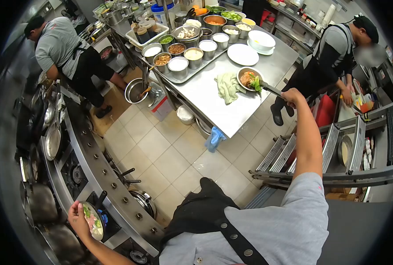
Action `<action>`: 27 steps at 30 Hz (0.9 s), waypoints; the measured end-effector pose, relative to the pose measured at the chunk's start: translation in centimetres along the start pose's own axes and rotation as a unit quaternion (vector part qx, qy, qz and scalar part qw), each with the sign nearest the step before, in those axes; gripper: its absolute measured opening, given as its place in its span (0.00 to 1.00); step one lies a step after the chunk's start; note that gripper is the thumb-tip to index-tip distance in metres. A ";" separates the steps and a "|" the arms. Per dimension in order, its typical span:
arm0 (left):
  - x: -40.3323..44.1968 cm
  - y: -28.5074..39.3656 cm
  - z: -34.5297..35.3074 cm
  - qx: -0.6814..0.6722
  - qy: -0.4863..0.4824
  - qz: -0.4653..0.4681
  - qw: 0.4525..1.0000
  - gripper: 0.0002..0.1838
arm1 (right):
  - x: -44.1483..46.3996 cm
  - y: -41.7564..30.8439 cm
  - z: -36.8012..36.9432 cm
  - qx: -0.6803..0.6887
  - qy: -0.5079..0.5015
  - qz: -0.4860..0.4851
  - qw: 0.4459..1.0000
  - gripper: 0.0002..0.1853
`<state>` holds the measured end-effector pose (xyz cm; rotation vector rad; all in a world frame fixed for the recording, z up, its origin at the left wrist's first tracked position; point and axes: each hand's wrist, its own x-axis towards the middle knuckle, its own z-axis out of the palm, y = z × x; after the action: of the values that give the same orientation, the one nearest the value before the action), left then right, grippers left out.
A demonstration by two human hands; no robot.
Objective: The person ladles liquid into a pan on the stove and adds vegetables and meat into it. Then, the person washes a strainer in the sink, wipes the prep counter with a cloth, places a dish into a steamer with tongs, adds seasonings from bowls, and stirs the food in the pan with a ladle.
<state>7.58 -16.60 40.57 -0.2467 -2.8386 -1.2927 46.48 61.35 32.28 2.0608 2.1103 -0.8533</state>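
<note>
My right hand is wrapped round the dark handle of a small frying pan at the steel table's edge. Reddish food with green leaves fills this pan. Beside it lies a crumpled pale green cloth. At lower left my left hand is at the near rim of a second frying pan on the stove, its fingers bent together; anything between them is too small to make out. Green and pale pieces lie in that pan, with blue flame showing beside it.
Metal pots of ingredients crowd a tray on the steel table, near a white plate and bowl. One person bends at left; another person works at right behind a metal ladder. Pans hang along the stove.
</note>
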 end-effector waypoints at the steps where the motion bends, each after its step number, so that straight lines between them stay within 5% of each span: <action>1: -0.2 -0.3 0.1 0.010 0.000 -0.012 1.000 0.16 | 0.7 -0.2 -0.5 -0.019 -0.016 0.001 1.000 0.18; 11: -3.7 -4.6 1.5 -0.039 0.001 -0.079 0.996 0.15 | 2.8 -0.4 -2.0 -0.140 -0.111 -0.029 0.983 0.23; 18: -6.5 -6.5 4.7 -0.038 -0.031 -0.120 0.992 0.16 | 2.2 1.8 0.0 -0.087 0.004 -0.103 0.991 0.24; 21: -7.6 -6.6 8.8 -0.098 -0.089 -0.167 0.977 0.16 | 1.8 2.9 0.3 -0.088 0.004 -0.109 0.990 0.25; 27: -8.1 0.4 23.9 -0.196 -0.366 -0.151 0.897 0.16 | 0.6 4.4 -0.5 -0.126 0.003 -0.158 0.979 0.25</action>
<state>16.89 0.46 24.50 -0.3736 -3.2452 -2.2617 50.76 61.83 30.94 1.6368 2.4428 -0.5671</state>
